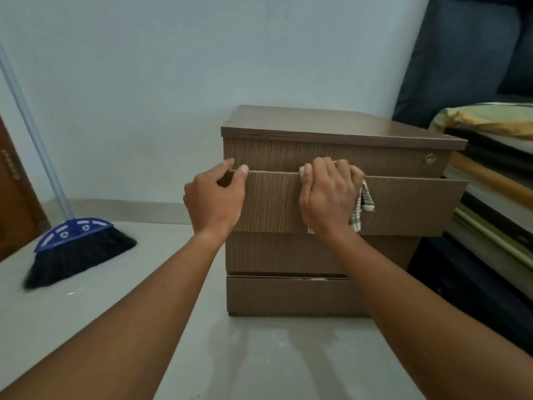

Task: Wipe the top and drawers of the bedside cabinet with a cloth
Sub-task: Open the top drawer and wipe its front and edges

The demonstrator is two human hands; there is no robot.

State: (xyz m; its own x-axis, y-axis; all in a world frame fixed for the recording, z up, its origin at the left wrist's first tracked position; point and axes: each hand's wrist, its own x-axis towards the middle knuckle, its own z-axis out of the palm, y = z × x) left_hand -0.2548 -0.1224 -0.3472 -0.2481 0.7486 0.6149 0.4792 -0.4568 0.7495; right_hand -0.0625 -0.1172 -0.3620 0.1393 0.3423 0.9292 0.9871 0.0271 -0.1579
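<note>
Both forearms reach in from the near edge, and the hands grip the top edge of the middle drawer (340,203), which stands pulled out a little from the bedside cabinet (331,157). Left hand (215,199) curls bare over the drawer's left corner; right hand (328,194) is closed over the edge with the checked cloth (362,210) bunched under it, a tail hanging down the front. By my reading the drawer step is in hand, and next comes sliding the cloth along edge and face. Nothing of the drawer's inside shows. A broom (78,246) leans at the wall, bedding (490,122) lies right.
</note>
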